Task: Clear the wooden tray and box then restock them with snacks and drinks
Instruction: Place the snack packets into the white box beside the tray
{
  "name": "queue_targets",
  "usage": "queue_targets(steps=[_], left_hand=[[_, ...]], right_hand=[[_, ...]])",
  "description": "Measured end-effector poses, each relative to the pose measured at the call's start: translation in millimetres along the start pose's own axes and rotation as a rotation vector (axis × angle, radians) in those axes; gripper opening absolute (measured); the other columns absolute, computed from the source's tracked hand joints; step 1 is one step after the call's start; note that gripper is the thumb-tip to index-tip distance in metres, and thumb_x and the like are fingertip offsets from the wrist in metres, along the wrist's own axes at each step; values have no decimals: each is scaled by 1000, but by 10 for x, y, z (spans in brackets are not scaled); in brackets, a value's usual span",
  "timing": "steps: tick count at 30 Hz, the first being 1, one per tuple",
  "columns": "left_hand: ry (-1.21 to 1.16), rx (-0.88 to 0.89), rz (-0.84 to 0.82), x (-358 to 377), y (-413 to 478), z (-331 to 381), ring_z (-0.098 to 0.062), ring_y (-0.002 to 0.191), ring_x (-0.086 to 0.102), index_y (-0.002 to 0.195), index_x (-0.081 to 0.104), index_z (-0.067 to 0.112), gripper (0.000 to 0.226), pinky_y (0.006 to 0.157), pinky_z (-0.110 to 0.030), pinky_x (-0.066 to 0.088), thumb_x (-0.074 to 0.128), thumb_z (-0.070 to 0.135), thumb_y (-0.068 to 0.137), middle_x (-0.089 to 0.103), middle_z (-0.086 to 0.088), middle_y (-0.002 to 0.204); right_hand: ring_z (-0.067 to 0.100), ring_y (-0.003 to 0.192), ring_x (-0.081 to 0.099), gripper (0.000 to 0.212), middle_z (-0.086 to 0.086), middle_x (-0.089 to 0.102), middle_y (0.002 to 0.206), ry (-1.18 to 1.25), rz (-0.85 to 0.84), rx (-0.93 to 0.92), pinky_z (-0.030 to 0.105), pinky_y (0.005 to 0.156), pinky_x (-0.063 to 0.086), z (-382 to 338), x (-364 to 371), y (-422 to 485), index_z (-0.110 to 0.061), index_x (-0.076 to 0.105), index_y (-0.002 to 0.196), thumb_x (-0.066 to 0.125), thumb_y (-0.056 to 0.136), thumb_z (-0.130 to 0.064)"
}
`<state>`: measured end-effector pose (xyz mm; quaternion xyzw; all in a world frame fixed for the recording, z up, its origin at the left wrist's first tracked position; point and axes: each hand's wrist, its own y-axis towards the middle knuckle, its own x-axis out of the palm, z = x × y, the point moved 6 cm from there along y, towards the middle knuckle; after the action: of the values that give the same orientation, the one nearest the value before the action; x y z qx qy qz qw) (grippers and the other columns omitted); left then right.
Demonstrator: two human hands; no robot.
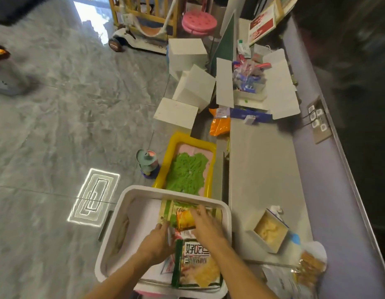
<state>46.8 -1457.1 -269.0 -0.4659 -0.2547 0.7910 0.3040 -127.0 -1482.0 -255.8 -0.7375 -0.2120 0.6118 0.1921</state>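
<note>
Low in the view, at about six o'clock, a white bin [174, 190] is seen on the grey floor, and the snacks are found inside it. An orange packet [184, 222] is grasped by the right hand [206, 225], whose fingers are curved over its top; most of the packet's right side is hidden under that hand. The left hand [157, 240] is curled at the edge of a red-and-white wrapper [172, 234], which is pinched, though the fingertips are hidden by the back of the hand. At six o'clock from both hands a large snack bag [198, 264] with a green edge is laid flat, its print upside down and blurred. At twelve o'clock from the orange packet, a green-striped packet [166, 209] is partly covered.

At three o'clock from the bin, a small open box [259, 241] is set on a grey ledge [262, 169]; its pale yellow contents cannot be made out. At four o'clock, more packets [312, 266] are blurred and cut off by the frame. At twelve o'clock, a yellow tray [208, 145] of green material is placed just beyond the bin, with a small toy [147, 162] beside it at nine o'clock. Farther off, an orange bag [219, 126] and an open white carton [280, 87] of indistinct items are seen.
</note>
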Motion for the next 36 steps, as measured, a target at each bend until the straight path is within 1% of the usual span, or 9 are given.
queue_targets(steps=[3, 6, 10, 13, 17, 21, 25, 30, 36], left_hand=[[-178, -16, 26, 73, 51, 11, -27, 122, 63, 148, 36, 27, 71, 101, -39, 54, 74, 48, 92, 48, -6, 149], [-260, -22, 56, 59, 57, -22, -17, 107, 63, 124, 45, 31, 49, 94, -34, 58, 78, 42, 89, 56, -2, 134], [-250, 22, 92, -81, -79, 60, -10, 97, 61, 111, 46, 34, 37, 83, -25, 55, 77, 33, 91, 58, 6, 125], [-158, 65, 127, -323, -281, 177, -10, 81, 61, 106, 40, 31, 34, 68, -28, 51, 71, 28, 94, 64, 5, 108], [-144, 55, 250, -958, -645, 294, -16, 76, 67, 105, 40, 31, 38, 60, -35, 60, 75, 29, 91, 67, 1, 97], [-144, 134, 355, -1699, -1065, 550, -22, 81, 70, 109, 44, 36, 41, 67, -45, 63, 74, 41, 82, 71, -3, 100], [-164, 247, 416, -2435, -1532, 1045, -19, 81, 73, 121, 57, 36, 39, 69, -39, 63, 78, 37, 88, 75, 3, 100], [-195, 384, 525, -3282, -2205, 1534, -17, 70, 72, 102, 66, 34, 26, 61, -39, 60, 85, 35, 84, 74, 3, 81], [-211, 630, 601, -4081, -2763, 2184, -4, 68, 68, 99, 64, 41, 36, 57, -28, 55, 92, 37, 77, 72, 13, 78]], right_hand=[[34, 120, 60, 74, 8, 33, 151, -2, 17, 12, 49, 93, 58, 64, 73, 74, -32, 37, 153, 74, 93, -10], [32, 117, 61, 56, 7, 36, 146, -8, 54, -2, 48, 94, 57, 58, 4, 36, -27, 48, 143, 73, 95, -13], [29, 125, 60, 53, 2, 41, 149, 64, 95, -29, 45, 101, 54, 26, -197, -148, -25, 47, 144, 74, 97, -26], [28, 127, 58, 56, 1, 49, 148, 91, 149, -49, 44, 100, 52, -19, -521, -359, -24, 44, 147, 72, 98, -28], [33, 120, 61, 57, 6, 56, 141, 175, 212, 9, 47, 94, 53, -89, -1122, -706, -22, 43, 146, 69, 99, -40], [33, 110, 65, 45, 6, 62, 126, 226, 314, 74, 39, 78, 46, -167, -1845, -1127, -23, 47, 134, 63, 98, -46], [31, 110, 66, 54, 4, 64, 127, 307, 436, 146, 41, 84, 53, -215, -2690, -1646, -26, 49, 140, 62, 96, -54], [29, 101, 69, 46, 1, 69, 119, 357, 558, 198, 41, 82, 57, -325, -3626, -2423, -31, 54, 128, 58, 92, -59], [30, 97, 68, 40, 2, 68, 113, 332, 691, 296, 40, 78, 56, -376, -4412, -3166, -28, 55, 117, 57, 90, -58]])
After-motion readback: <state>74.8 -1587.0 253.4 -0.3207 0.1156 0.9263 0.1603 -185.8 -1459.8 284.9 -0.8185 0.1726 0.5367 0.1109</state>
